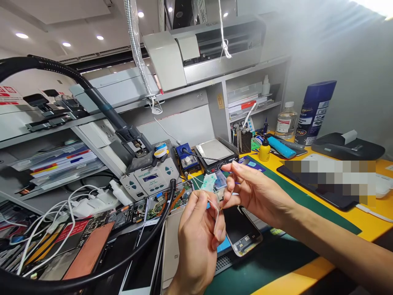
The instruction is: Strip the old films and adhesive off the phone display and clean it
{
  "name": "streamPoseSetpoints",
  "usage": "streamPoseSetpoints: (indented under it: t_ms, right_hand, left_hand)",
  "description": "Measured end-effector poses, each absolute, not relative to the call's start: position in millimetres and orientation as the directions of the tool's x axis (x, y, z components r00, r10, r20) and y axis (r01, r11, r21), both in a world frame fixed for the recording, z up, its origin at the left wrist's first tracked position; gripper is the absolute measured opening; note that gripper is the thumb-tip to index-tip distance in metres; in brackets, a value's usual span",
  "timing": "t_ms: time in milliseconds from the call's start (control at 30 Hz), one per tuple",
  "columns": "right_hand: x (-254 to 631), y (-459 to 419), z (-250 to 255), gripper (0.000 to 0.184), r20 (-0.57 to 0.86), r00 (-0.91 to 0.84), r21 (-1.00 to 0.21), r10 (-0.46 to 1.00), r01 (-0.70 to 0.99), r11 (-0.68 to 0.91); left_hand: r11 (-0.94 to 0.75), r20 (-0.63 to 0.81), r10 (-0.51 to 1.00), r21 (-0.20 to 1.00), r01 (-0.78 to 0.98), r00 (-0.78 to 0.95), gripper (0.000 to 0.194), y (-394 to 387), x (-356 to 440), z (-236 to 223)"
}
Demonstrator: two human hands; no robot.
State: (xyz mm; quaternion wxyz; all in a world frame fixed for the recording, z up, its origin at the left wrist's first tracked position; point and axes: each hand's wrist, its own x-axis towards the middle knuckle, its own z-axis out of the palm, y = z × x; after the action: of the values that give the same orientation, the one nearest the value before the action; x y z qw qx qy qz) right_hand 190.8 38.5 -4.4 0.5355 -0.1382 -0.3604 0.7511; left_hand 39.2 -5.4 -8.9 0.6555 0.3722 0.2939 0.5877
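Above the work mat, my left hand [198,237] is closed, its thumb and forefinger pinching a thin pale strip [217,217] that curls down over the fingers. Close to its right, my right hand [258,190] has its fingers bent together; whatever is between them is too small to make out. Beneath both hands lies a phone [244,235] with a dark face and a small logo near its lower end. Behind the fingers shows a white and green-stained piece [209,182], partly hidden.
A soldering station [153,178] and a black hose [147,250] flank the left side, beside several phones and circuit boards [152,207]. At the right stand a yellow bottle [264,150], a spray can [315,112] and a dark tablet-like device [316,184]. A heating plate [215,151] sits behind.
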Motion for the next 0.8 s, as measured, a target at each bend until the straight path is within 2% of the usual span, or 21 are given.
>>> streamPoseSetpoints:
  t_ms: [200, 567, 800]
  right_hand:
    - [194.3, 38.2, -1.4, 0.023, 0.165, -0.347, -0.694, 0.923, -0.706, -0.141]
    - [194.3, 38.2, 0.1, 0.023, 0.153, -0.319, -0.689, 0.935, -0.713, -0.13]
    - [192.3, 34.3, -0.1, 0.019, 0.216, -0.314, -0.698, 0.924, -0.712, -0.079]
  left_hand:
    - [0.076, -0.002, 0.99, 0.841, -0.536, 0.138, 0.03, -1.8, 36.2, -6.5]
    - [0.039, 0.005, 0.996, 0.87, -0.492, 0.088, 0.038, -2.4, 38.5, -7.3]
    - [0.011, 0.017, 0.999, 0.823, -0.568, 0.044, 0.036, -3.9, 39.0, -5.5]
